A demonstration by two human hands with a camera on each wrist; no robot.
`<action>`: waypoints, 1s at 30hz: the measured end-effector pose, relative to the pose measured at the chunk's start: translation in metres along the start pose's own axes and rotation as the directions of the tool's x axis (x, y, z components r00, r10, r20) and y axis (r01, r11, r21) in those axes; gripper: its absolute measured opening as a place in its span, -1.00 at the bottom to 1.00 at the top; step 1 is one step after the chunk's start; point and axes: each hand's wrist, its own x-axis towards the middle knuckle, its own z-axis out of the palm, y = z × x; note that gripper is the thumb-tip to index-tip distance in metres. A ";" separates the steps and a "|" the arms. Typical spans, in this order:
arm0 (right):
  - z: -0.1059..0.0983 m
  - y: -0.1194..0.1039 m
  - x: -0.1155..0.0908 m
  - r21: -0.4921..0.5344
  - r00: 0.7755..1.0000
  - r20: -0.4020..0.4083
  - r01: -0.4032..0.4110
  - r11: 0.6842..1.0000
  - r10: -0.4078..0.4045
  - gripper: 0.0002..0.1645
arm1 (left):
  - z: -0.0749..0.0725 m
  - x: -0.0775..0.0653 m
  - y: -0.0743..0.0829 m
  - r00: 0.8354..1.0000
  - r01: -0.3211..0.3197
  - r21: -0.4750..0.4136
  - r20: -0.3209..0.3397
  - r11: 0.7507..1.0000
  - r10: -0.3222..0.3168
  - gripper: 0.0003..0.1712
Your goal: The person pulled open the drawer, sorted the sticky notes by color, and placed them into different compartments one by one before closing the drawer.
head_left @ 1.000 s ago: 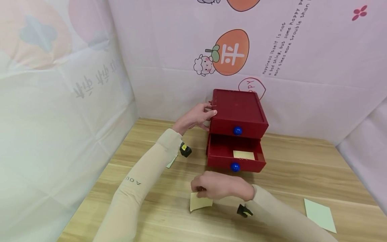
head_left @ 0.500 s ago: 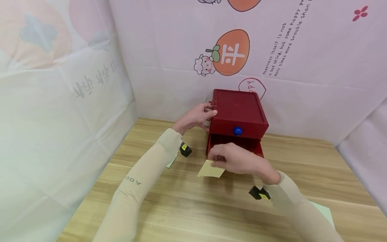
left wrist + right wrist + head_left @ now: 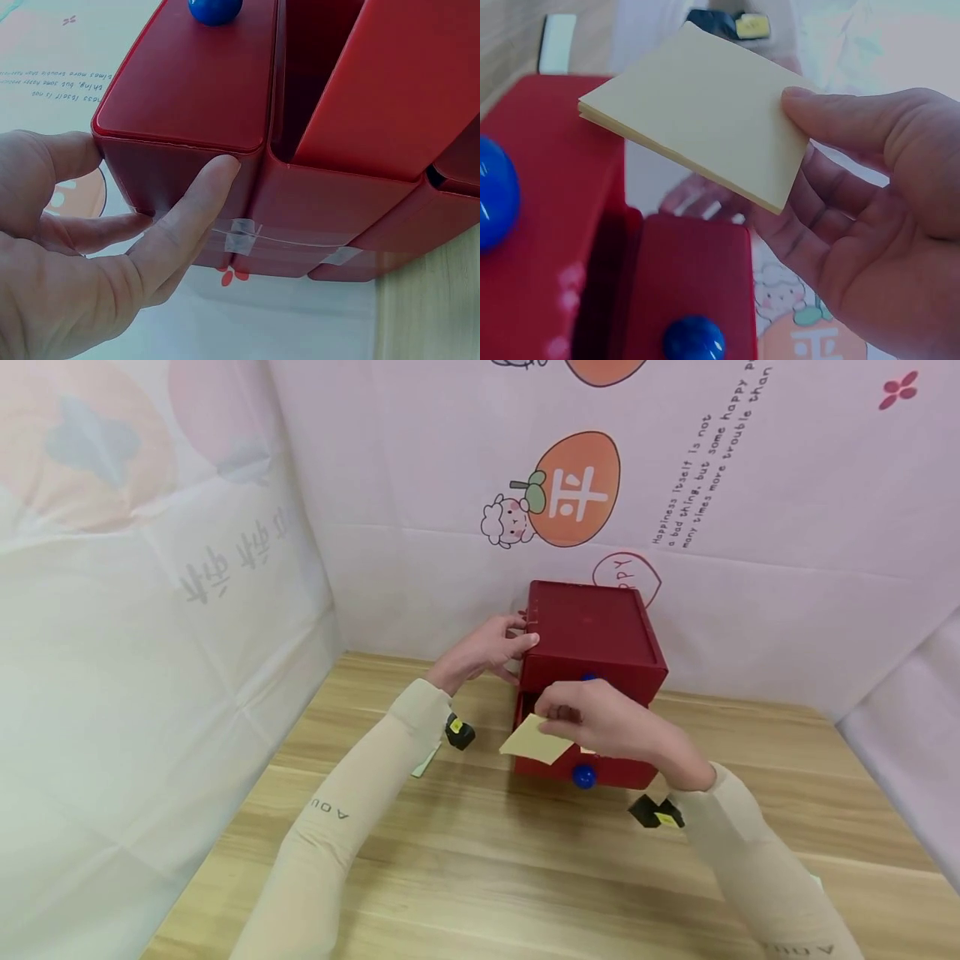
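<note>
My right hand (image 3: 615, 720) pinches a thick pad of pale yellow sticky notes (image 3: 697, 112) between thumb and fingers. The pad is tilted, in front of the pulled-out lower drawer (image 3: 622, 772) of a red drawer cabinet (image 3: 592, 625). With nearly straight, spread fingers, my left hand (image 3: 480, 653) touches the cabinet's upper left corner; in the left wrist view the index finger (image 3: 199, 202) lies along its side. The right hand covers most of the drawer's inside. A sliver of another yellow note (image 3: 587, 751) shows below that hand.
Blue round knobs sit on the drawer fronts, one on the lower drawer (image 3: 584, 777). A pale green note pad (image 3: 426, 762) lies by the left forearm. Another green note (image 3: 817, 882) is mostly hidden by the right sleeve. Printed cloth (image 3: 420, 468) hangs behind the wooden table (image 3: 450, 877).
My right hand has lifted the yellow sticky note pad off the table and carried it up and forward to the lower drawer. The left hand has stayed on the cabinet.
</note>
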 end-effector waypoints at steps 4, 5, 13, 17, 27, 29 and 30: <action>-0.011 0.005 -0.002 0.004 0.998 -0.066 -0.019 1.000 0.019 -0.82 | 0.001 -0.001 0.001 1.000 0.002 -0.004 -0.005 1.000 -0.002 -0.30; -0.014 0.007 -0.002 0.004 0.996 -0.083 -0.019 1.000 0.019 -0.82 | 0.001 -0.002 0.001 1.000 0.000 -0.005 -0.003 1.000 0.000 -0.30; -0.026 0.020 -0.002 -0.040 0.994 -0.109 -0.036 0.999 0.031 -0.86 | 0.001 -0.002 0.004 1.000 0.010 0.008 -0.005 1.000 -0.010 -0.27; -0.016 0.028 0.002 -0.054 0.997 0.000 -0.078 0.995 0.078 -0.89 | 0.000 -0.003 0.003 1.000 0.015 0.006 -0.006 1.000 -0.015 -0.25; -0.004 0.038 0.006 -0.005 0.985 0.133 -0.114 0.993 0.114 -0.93 | 0.003 -0.004 0.003 1.000 0.017 -0.005 -0.003 1.000 -0.017 -0.26; -0.001 0.038 0.007 0.007 0.982 0.152 -0.118 0.993 0.116 -0.93 | 0.003 -0.004 0.003 1.000 0.013 -0.005 -0.006 1.000 -0.013 -0.27; -0.001 0.037 0.008 0.011 0.980 0.161 -0.120 0.993 0.116 -0.93 | 0.003 -0.004 0.003 1.000 0.009 -0.002 -0.007 1.000 -0.009 -0.27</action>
